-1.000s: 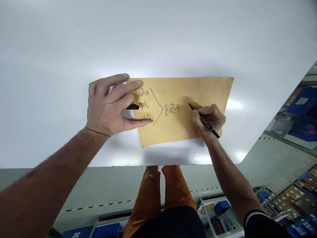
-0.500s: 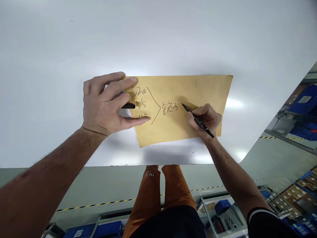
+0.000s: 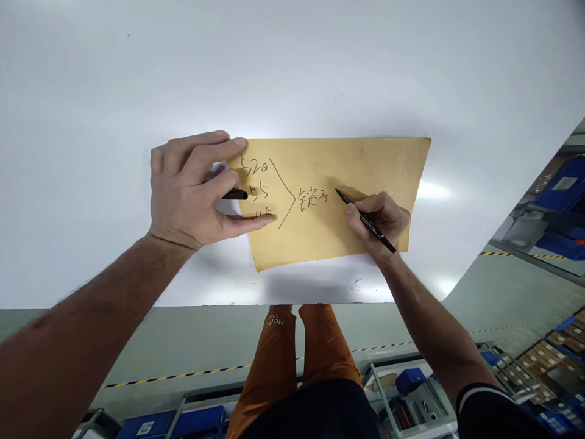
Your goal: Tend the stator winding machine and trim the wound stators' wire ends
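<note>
A sheet of yellow-brown paper (image 3: 365, 158) lies on the white table, with black handwritten numbers, a bracket-like line and characters on its left half. My right hand (image 3: 381, 222) is closed around a slim black marker pen (image 3: 372, 225). The pen's tip is at the paper, just right of the last character; whether it touches I cannot tell. My left hand (image 3: 192, 186) rests across the paper's left edge, thumb and fingertips pressing on it. A black pen cap (image 3: 236, 194) pokes out from between its curled fingers, its far end hidden.
The white table (image 3: 292, 67) spreads out beyond the paper, its front edge close to my legs. Shelving with blue bins (image 3: 564, 183) stands at the right. Below the table are the floor, striped tape (image 3: 183, 376) and more blue bins (image 3: 198, 421).
Hardly anything differs. The fingers of my left hand have drawn back slightly to the left; the pen and the writing look the same.
</note>
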Demonstrator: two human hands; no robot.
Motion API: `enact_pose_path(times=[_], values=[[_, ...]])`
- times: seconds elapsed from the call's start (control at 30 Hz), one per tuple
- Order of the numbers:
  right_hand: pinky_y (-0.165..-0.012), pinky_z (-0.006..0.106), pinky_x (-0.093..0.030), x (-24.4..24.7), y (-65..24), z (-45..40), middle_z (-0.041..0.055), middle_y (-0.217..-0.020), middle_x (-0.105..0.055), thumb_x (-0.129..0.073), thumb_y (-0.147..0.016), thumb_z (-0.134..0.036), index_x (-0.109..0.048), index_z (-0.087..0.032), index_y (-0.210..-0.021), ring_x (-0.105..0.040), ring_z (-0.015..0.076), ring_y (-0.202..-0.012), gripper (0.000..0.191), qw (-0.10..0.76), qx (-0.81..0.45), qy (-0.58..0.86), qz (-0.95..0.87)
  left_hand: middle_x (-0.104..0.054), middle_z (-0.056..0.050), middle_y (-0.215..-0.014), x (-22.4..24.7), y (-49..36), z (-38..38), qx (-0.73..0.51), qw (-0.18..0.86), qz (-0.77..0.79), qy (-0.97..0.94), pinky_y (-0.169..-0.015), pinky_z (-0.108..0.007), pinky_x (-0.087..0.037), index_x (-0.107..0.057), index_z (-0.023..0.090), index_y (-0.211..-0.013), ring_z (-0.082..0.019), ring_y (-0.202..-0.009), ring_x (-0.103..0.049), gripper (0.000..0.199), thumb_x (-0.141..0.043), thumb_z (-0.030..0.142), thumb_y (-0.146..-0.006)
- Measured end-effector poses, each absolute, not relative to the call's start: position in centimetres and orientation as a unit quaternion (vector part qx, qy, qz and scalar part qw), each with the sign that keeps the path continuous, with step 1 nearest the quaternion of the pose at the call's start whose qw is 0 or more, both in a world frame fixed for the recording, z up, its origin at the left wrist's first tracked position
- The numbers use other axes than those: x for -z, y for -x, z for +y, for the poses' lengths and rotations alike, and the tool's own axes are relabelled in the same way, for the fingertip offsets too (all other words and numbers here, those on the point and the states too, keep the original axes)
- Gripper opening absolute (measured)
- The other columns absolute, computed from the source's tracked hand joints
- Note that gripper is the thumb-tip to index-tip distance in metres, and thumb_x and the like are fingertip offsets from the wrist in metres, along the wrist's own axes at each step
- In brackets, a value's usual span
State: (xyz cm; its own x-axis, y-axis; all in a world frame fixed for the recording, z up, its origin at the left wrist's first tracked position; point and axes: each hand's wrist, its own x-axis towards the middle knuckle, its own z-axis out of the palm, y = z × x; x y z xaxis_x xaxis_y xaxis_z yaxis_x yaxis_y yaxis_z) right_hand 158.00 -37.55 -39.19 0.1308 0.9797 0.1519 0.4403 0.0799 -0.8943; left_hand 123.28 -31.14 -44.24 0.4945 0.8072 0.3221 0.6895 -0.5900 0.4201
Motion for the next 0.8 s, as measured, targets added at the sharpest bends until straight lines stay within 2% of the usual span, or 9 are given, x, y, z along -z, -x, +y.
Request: enact_pose_path(times=[0.1, 0.43, 0.8], values=[[-0.046, 0.028, -0.036, 39.09, -157.95, -37.51, -0.0098, -0.065, -0.055, -0.083, -0.096, -0.023, -0.054, -0.028, -0.08, -0.043, 0.009, -0.054, 0.034, 0.443, -0.306, 0.606, -0.586, -0.071, 0.002, -0.162, 44.24, -123.35, -31.09, -0.278, 0.11, 0.416, -0.859, -0.116, -0.058, -0.046, -0.048, 0.027, -0.1, -0.04, -0.147, -0.069, 0.08, -0.097, 0.084, -0.073], [-0.045, 0.029, -0.038, 38.98, -157.98, -37.48, -0.008, -0.066, -0.055, -0.083, -0.101, -0.033, -0.054, -0.029, -0.082, -0.046, 0.0101, -0.055, 0.034, 0.44, -0.308, 0.614, -0.579, -0.069, -0.001, -0.161, 44.55, -123.03, -31.05, -0.26, 0.114, 0.424, -0.86, -0.115, -0.065, -0.047, -0.048, 0.026, -0.099, -0.045, -0.147, -0.068, 0.083, -0.095, 0.089, -0.072], [-0.046, 0.028, -0.035, 38.7, -157.98, -37.26, -0.0093, -0.063, -0.051, -0.08, -0.097, -0.027, -0.056, -0.029, -0.08, -0.042, 0.0097, -0.053, 0.03, 0.433, -0.308, 0.601, -0.597, -0.068, 0.002, -0.163, 44.3, -123.14, -30.99, -0.261, 0.123, 0.425, -0.858, -0.118, -0.063, -0.045, -0.046, 0.028, -0.104, -0.042, -0.148, -0.067, 0.081, -0.096, 0.085, -0.074]])
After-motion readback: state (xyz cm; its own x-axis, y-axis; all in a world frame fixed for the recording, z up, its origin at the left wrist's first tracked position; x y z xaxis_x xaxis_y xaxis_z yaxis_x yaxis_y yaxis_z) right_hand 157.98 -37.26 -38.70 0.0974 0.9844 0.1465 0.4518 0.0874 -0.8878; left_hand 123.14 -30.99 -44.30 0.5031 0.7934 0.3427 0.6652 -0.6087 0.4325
